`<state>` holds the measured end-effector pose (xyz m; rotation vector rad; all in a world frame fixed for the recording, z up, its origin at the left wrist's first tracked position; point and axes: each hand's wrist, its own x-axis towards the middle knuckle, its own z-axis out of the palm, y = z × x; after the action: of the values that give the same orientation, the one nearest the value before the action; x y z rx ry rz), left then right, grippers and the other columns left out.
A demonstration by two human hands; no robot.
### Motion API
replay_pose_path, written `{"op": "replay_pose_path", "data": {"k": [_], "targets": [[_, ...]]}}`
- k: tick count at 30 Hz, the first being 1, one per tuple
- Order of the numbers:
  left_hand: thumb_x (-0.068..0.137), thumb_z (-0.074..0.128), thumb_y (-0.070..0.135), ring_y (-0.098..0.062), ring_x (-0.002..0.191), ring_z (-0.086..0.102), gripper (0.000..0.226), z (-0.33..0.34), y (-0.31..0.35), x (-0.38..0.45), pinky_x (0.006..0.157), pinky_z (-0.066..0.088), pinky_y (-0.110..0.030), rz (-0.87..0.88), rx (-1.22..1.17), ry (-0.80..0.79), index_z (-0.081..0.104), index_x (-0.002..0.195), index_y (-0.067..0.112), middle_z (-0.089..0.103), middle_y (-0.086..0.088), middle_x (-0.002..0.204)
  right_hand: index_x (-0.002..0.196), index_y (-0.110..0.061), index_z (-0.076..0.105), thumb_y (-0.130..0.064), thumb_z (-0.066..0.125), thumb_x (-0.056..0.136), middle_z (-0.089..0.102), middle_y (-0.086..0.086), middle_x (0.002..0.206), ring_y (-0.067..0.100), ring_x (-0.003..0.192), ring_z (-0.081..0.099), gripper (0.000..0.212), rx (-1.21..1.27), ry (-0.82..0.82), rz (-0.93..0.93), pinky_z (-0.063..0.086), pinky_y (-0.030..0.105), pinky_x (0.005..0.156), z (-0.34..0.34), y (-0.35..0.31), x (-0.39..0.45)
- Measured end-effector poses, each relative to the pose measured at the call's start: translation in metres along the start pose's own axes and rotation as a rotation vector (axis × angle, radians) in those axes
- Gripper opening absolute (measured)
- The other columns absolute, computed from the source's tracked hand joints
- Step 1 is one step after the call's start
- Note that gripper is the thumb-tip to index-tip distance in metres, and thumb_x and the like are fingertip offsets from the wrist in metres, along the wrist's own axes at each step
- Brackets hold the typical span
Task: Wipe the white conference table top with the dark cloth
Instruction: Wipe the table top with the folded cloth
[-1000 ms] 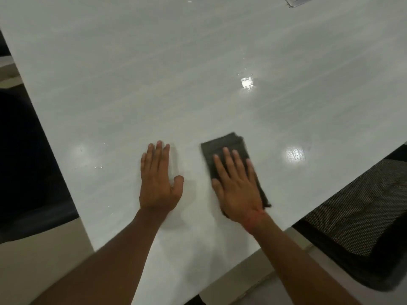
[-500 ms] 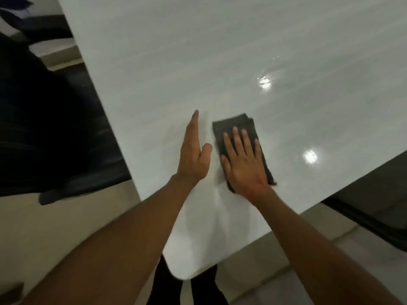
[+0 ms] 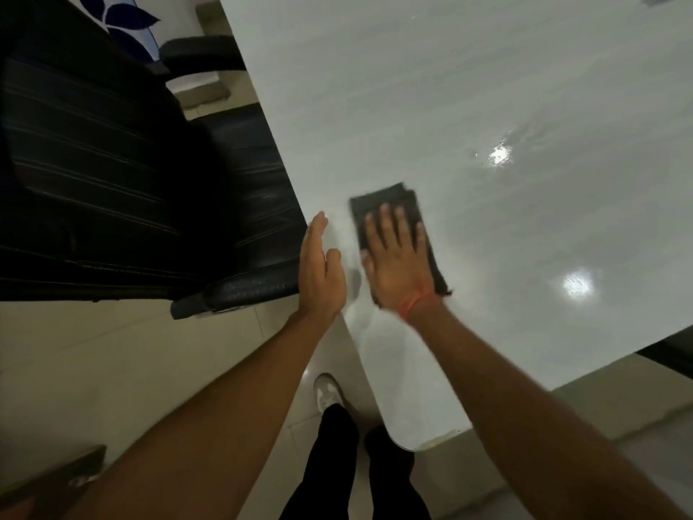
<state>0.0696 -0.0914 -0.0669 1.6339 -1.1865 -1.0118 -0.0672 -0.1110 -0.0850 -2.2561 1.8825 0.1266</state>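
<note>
Near the table point(image 3: 487, 88) corner, folded cloth point(image 3: 393, 198) lies flat under right hand point(image 3: 399, 257), fingers straight and pressing; left hand point(image 3: 320, 273) open, edge-on beside it; cloth looks soft, light, best driven by a flat palm on top.

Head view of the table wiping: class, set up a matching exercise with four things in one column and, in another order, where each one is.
Things:
1. dark cloth
2. left hand
3. black chair
4. white shoe

Places:
A. on the floor below the table corner
B. beside the table's left edge
C. flat under the right hand
D. at the table edge, edge-on, fingers straight

Pairs: 1-C, 2-D, 3-B, 4-A
</note>
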Motion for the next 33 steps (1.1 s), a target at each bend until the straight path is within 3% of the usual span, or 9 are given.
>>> {"op": "replay_pose_path", "data": {"k": [5, 11, 15, 19, 23, 25, 27, 29, 33], "targets": [[0.089, 0.034, 0.009, -0.025, 0.15, 0.027, 0.061, 0.001, -0.006, -0.02, 0.122, 0.023, -0.048, 0.008, -0.046, -0.037, 0.033, 0.151, 0.005, 0.035, -0.012, 0.158, 0.159, -0.021, 0.009, -0.044, 0.019, 0.103, 0.005, 0.007, 0.166, 0.027, 0.153, 0.001, 0.062, 0.02, -0.05, -0.044, 0.01, 0.055, 0.121, 0.006, 0.019, -0.102], [0.085, 0.034, 0.014, -0.021, 0.147, 0.033, 0.069, -0.004, -0.008, -0.017, 0.118, 0.031, -0.052, 0.01, -0.111, -0.054, 0.028, 0.153, 0.007, 0.036, -0.014, 0.157, 0.158, -0.02, 0.009, -0.044, 0.015, 0.101, 0.003, 0.01, 0.166, 0.031, 0.153, 0.001, 0.062, 0.056, 0.012, 0.319, 0.005, 0.056, 0.121, -0.006, 0.028, -0.006], [0.089, 0.031, 0.008, 0.008, 0.13, 0.045, 0.065, -0.008, -0.002, -0.013, 0.109, 0.041, -0.022, -0.013, -0.226, 0.018, 0.026, 0.153, 0.001, 0.038, -0.019, 0.153, 0.158, -0.019, 0.004, -0.043, 0.019, 0.104, 0.001, 0.012, 0.166, 0.033, 0.152, 0.0, 0.062, 0.043, 0.007, 0.053, 0.006, 0.059, 0.12, 0.0, -0.035, 0.021], [0.088, 0.029, 0.013, -0.021, 0.143, 0.039, 0.066, -0.009, 0.002, -0.006, 0.114, 0.037, -0.028, -0.091, -0.386, 0.115, 0.025, 0.153, 0.005, 0.037, -0.019, 0.155, 0.159, -0.02, 0.011, -0.042, 0.024, 0.104, 0.006, 0.01, 0.166, 0.029, 0.153, 0.0, 0.061, 0.053, -0.041, -0.155, 0.009, 0.057, 0.12, 0.015, -0.048, -0.088], [0.084, 0.031, 0.009, 0.002, 0.135, 0.041, 0.069, 0.003, 0.005, -0.012, 0.102, 0.042, -0.02, -0.076, -0.326, 0.091, 0.027, 0.153, 0.005, 0.036, -0.01, 0.156, 0.158, -0.02, 0.016, -0.044, 0.023, 0.103, 0.009, 0.008, 0.165, 0.028, 0.153, 0.007, 0.06, -0.015, -0.075, -0.12, 0.018, 0.055, 0.119, 0.019, 0.017, -0.181], [0.083, 0.032, 0.014, -0.008, 0.143, 0.034, 0.071, 0.014, 0.008, -0.02, 0.113, 0.035, -0.025, -0.083, -0.273, 0.03, 0.027, 0.153, 0.01, 0.034, -0.009, 0.158, 0.158, -0.02, 0.014, -0.048, 0.015, 0.102, 0.008, 0.009, 0.165, 0.028, 0.153, 0.007, 0.062, -0.025, -0.09, 0.065, 0.018, 0.055, 0.119, 0.014, 0.062, -0.182], [0.08, 0.031, 0.021, -0.018, 0.151, 0.022, 0.075, 0.026, 0.008, -0.028, 0.125, 0.008, -0.042, -0.093, -0.154, -0.026, 0.027, 0.154, 0.015, 0.033, -0.007, 0.16, 0.159, -0.023, 0.005, -0.05, 0.012, 0.102, 0.001, 0.008, 0.166, 0.026, 0.153, 0.0, 0.063, 0.012, -0.08, 0.252, 0.011, 0.055, 0.12, 0.009, 0.089, -0.159], [0.08, 0.031, 0.022, -0.016, 0.154, 0.011, 0.074, 0.037, 0.008, -0.037, 0.123, -0.01, -0.045, -0.102, -0.015, -0.06, 0.028, 0.154, 0.016, 0.031, -0.004, 0.161, 0.158, -0.022, -0.003, -0.049, 0.009, 0.101, -0.005, 0.01, 0.166, 0.028, 0.153, -0.005, 0.064, 0.028, -0.03, 0.374, 0.007, 0.055, 0.121, 0.009, 0.081, -0.129], [0.083, 0.027, 0.022, -0.014, 0.154, 0.008, 0.071, 0.049, 0.014, -0.051, 0.122, -0.016, -0.042, -0.13, 0.011, -0.06, 0.031, 0.153, 0.014, 0.031, -0.005, 0.161, 0.159, -0.018, 0.004, -0.045, 0.018, 0.104, -0.001, 0.012, 0.166, 0.032, 0.152, -0.004, 0.062, 0.052, -0.015, 0.187, 0.006, 0.056, 0.121, 0.02, 0.005, -0.137]]}}
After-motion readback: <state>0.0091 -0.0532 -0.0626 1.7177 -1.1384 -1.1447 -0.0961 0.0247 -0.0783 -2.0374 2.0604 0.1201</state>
